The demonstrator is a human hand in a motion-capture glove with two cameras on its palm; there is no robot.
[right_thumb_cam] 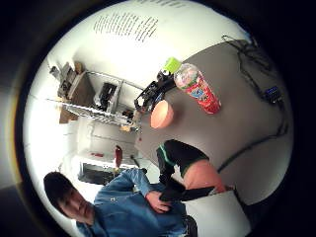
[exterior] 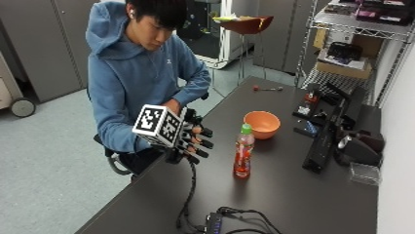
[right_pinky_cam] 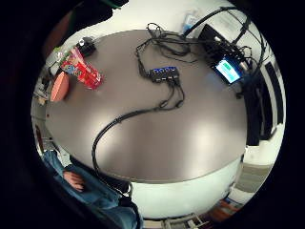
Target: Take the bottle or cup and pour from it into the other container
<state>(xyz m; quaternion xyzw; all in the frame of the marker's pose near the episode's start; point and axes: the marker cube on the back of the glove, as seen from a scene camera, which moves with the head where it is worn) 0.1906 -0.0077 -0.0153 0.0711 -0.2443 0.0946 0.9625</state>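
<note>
Left of centre in the outside view, the gloved right hand (exterior: 192, 141) hovers with fingers extended, holding nothing. Mid-frame stands the green-capped bottle (exterior: 244, 157), likely light, slick plastic, best gripped mid-body. Just beyond it sits the orange bowl (exterior: 262, 124).

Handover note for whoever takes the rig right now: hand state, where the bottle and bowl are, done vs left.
Right hand: gloved, raised at the table's near edge, fingers fairly straight, holding nothing. The bare hand is at its wrist, apparently adjusting the glove.
Bottle: upright on the table, green cap on, red label, apart from the hand.
Orange bowl: on the table just beyond the bottle; contents not visible.
Done: nothing yet; bottle untouched.
Left: grasp the bottle, uncap it, pour into the bowl.
</note>
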